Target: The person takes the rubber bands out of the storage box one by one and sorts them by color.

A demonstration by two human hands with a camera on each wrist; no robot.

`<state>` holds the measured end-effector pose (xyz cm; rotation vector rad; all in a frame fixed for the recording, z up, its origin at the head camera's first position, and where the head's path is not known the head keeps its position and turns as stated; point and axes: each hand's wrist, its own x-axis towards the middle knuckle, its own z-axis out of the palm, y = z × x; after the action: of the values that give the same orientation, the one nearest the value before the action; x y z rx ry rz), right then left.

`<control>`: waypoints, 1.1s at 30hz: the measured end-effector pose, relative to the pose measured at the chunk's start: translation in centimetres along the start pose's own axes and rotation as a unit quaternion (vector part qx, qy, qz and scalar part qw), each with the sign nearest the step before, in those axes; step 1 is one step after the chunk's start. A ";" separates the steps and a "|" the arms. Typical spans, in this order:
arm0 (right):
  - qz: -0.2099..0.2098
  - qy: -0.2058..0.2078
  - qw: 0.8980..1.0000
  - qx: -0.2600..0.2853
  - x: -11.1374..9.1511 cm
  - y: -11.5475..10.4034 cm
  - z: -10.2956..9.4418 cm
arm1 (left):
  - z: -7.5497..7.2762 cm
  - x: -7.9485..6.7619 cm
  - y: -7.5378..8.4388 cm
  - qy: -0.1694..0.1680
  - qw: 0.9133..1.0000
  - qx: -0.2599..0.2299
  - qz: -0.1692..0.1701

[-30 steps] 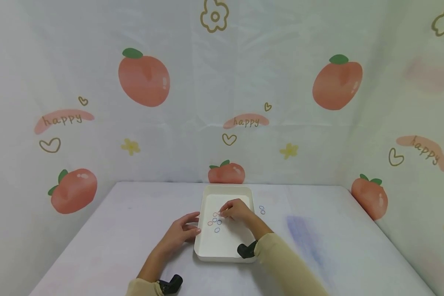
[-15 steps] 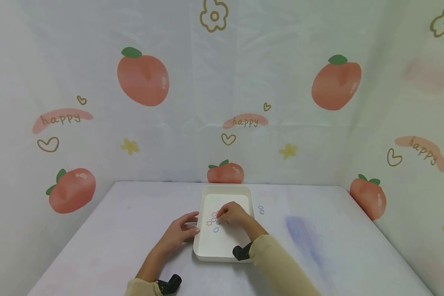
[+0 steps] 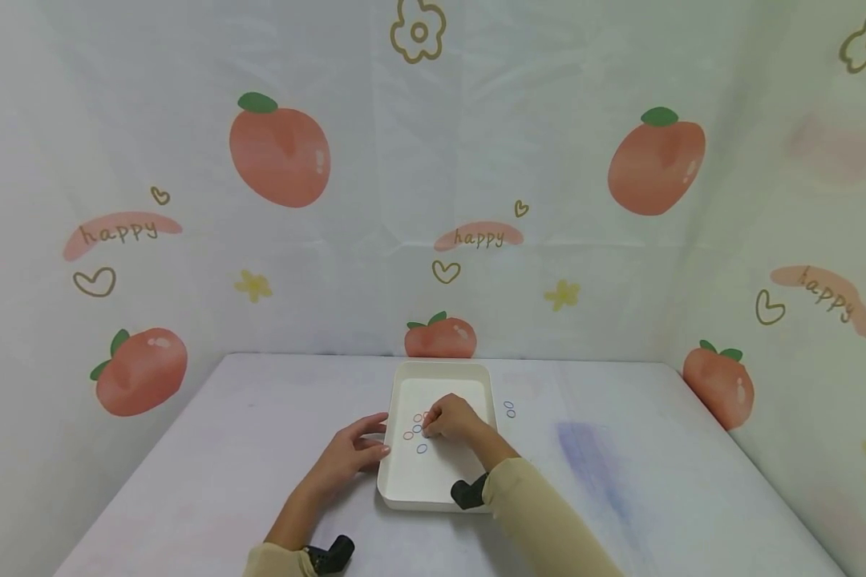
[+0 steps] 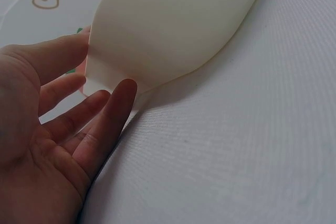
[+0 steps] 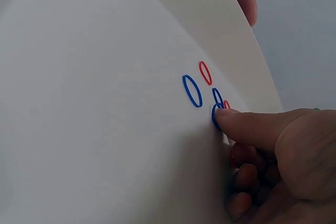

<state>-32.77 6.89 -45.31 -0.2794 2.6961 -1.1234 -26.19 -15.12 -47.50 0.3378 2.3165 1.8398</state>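
A white rectangular tray [image 3: 408, 486] stands on the table, with several thin red and blue rubber bands lying in it. My left hand [image 3: 351, 449] rests its loosely spread fingertips against the tray's left wall, seen close up in the left wrist view. Inside the tray, my right hand [image 3: 456, 419] pinches a blue rubber band [image 5: 213, 115], with the thumb over its edge and the other fingers curled behind. Beside it lie a larger blue rubber band [image 5: 199, 103] and a red rubber band [image 5: 202, 74]. Other bands are partly hidden behind the thumb.
Two blue rubber bands [image 3: 510, 409] lie on the table just right of the tray. The white tabletop [image 3: 188, 481] runs back to a printed curtain [image 3: 375, 272]. Black wrist cameras [image 3: 469, 492] sit on both wrists.
My right hand has moved slightly toward me and left, from the upper red band down onto a blue one that its fingers now cover. The left hand has stayed at the tray's side.
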 end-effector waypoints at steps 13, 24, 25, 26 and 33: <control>-0.008 0.001 1.000 0.007 -0.2 0.2 -0.5 | 0.1 0.0 0.1 -0.001 1.000 0.001 -0.001; -0.032 0.000 0.998 0.048 -0.6 -0.5 -2.8 | 0.2 0.0 0.0 0.001 1.000 0.004 0.003; -0.034 0.001 0.998 0.050 -0.6 -0.5 -3.2 | 0.2 0.0 0.0 0.003 1.000 0.004 0.002; -0.038 0.004 0.998 0.051 -0.6 -0.6 -3.5 | 0.2 0.0 0.0 0.003 1.000 0.006 0.001; -0.053 0.028 0.997 0.057 -0.7 -0.7 -5.9 | 0.2 0.1 -0.2 0.013 1.000 -0.001 -0.005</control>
<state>-33.56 10.54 -40.66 -0.3813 2.6809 -1.3278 -26.25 -14.96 -47.75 0.3040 2.3290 1.8526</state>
